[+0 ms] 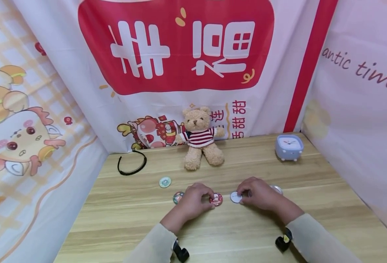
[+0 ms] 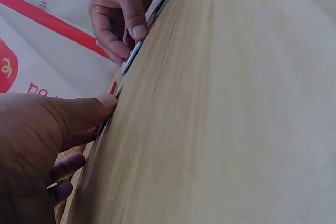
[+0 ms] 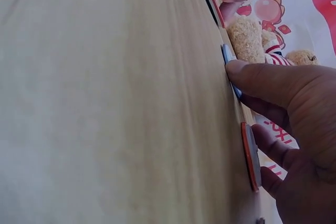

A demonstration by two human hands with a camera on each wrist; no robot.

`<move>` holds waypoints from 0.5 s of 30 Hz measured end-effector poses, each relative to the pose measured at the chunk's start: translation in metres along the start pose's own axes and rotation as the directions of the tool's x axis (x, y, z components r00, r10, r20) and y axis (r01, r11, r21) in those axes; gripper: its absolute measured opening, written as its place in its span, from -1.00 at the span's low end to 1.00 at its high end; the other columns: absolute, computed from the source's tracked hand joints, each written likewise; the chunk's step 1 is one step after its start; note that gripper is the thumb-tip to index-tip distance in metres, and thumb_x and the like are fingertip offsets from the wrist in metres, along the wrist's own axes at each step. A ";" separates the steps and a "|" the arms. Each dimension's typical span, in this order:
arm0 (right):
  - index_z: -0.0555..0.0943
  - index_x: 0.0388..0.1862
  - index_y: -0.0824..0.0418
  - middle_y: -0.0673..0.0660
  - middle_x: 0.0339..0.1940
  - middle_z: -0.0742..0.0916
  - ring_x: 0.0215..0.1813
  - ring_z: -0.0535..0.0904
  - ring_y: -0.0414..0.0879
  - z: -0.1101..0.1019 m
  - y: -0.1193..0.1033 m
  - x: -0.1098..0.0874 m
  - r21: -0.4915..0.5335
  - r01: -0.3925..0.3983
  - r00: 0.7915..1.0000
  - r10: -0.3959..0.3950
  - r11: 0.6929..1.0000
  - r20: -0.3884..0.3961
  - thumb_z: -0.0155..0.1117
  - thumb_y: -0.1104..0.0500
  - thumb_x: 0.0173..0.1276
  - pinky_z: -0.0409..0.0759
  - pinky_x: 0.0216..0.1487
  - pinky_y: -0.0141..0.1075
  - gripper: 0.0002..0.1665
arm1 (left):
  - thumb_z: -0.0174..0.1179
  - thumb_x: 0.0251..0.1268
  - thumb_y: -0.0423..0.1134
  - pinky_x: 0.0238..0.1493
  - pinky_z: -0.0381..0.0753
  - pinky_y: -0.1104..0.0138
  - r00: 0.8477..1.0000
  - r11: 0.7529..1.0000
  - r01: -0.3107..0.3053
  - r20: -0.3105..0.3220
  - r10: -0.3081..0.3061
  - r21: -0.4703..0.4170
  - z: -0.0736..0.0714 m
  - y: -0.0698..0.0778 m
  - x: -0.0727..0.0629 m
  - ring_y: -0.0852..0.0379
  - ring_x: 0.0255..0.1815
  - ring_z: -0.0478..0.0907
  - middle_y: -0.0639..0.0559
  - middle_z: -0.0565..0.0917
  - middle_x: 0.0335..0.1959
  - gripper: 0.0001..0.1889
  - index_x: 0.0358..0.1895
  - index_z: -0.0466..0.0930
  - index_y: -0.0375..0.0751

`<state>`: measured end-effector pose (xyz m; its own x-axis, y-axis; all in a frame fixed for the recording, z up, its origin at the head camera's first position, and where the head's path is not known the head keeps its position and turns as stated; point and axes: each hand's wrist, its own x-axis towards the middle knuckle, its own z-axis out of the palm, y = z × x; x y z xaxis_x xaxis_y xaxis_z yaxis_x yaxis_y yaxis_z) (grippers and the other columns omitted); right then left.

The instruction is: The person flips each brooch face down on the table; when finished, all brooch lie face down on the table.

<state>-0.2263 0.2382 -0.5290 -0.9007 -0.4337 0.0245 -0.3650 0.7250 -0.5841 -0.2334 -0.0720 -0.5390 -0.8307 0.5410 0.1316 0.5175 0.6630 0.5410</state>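
Note:
My left hand (image 1: 196,200) pinches the edge of a red patterned round badge (image 1: 217,199) on the wooden table. Facing it, my right hand (image 1: 258,193) holds a pale blue-white round badge (image 1: 235,197) between thumb and fingers, low at the tabletop. A dark green badge (image 1: 177,197) lies left of my left hand, partly covered by it. Farther back on the left is a light green badge (image 1: 165,182). Behind my right hand a silvery disc (image 1: 277,190) peeks out. The right wrist view shows a red-rimmed disc (image 3: 252,156) close beside that hand's lower fingers.
A teddy bear (image 1: 200,137) in a striped shirt sits at the table's back edge. On the back left lies a black headband (image 1: 132,171), and a blue clock (image 1: 289,147) stands at the back right. Printed cloths hang around the table.

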 end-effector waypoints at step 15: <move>0.82 -0.02 -0.09 -0.16 0.10 0.81 0.26 0.65 -0.03 0.019 -0.039 0.021 0.049 0.131 0.991 -0.131 0.990 0.004 0.63 0.10 0.35 0.57 0.43 0.13 -0.75 | 0.59 0.33 -0.06 0.38 0.50 0.12 0.998 0.998 -0.058 0.012 0.058 0.021 -0.001 -0.002 0.001 0.25 0.18 0.61 0.41 0.79 0.03 -0.83 -0.08 0.82 0.23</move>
<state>-0.2265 0.1909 -0.5212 -0.8443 -0.5268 0.0978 -0.4676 0.6353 -0.6146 -0.2360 -0.0731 -0.5396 -0.7967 0.5848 0.1527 0.5692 0.6410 0.5150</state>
